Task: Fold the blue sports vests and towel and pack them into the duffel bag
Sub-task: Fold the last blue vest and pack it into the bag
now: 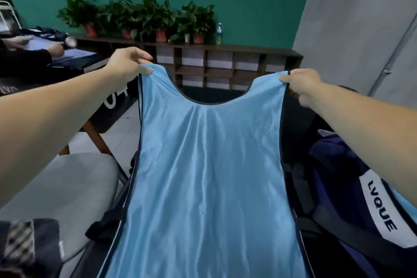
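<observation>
A light blue sports vest (207, 176) with dark navy trim hangs stretched out in front of me, its neckline scoop at the top. My left hand (127, 63) pinches the left shoulder strap. My right hand (302, 84) pinches the right shoulder strap. Both arms are held out and the vest fills the middle of the view. At the right edge lies a navy duffel bag (352, 178) with a white panel reading LVQUE. What lies under the vest is hidden.
A grey padded seat (67, 189) sits at lower left. Another person's hands (36, 46) work at a dark table on the far left. A low wooden shelf (225, 65) with potted plants (144, 18) lines the green back wall. A grey partition (361, 18) stands at right.
</observation>
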`<state>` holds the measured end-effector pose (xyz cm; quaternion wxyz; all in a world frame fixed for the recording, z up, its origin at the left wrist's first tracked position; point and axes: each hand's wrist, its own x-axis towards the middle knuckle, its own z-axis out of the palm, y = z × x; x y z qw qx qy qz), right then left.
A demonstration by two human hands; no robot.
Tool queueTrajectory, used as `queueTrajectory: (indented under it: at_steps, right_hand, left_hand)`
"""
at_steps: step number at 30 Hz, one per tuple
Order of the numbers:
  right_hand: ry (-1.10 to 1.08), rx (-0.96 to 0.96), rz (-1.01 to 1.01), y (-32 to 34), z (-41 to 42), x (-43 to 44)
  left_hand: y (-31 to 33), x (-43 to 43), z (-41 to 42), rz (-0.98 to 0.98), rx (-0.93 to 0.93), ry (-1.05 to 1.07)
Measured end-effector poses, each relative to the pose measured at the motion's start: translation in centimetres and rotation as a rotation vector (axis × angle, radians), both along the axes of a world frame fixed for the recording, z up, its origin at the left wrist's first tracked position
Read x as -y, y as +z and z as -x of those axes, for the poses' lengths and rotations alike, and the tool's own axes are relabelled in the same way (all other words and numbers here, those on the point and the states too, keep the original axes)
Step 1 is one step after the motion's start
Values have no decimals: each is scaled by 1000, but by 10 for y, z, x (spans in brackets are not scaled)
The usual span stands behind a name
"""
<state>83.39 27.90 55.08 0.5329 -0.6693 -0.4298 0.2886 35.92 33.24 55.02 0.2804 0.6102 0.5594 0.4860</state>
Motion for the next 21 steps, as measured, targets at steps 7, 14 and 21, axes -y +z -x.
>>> queueTrajectory:
  at_steps: [7,14,21]
  right_hand:
    - [80,91,274,-23,10,-27]
    - [218,283,526,-57,12,-33]
    - [379,407,576,-59,17,-16]
  left_hand:
    - [-18,-24,-19,-4,-118,54]
    - [-70,-15,-24,81,-189,9]
    - [-91,19,-25,159,-237,-32]
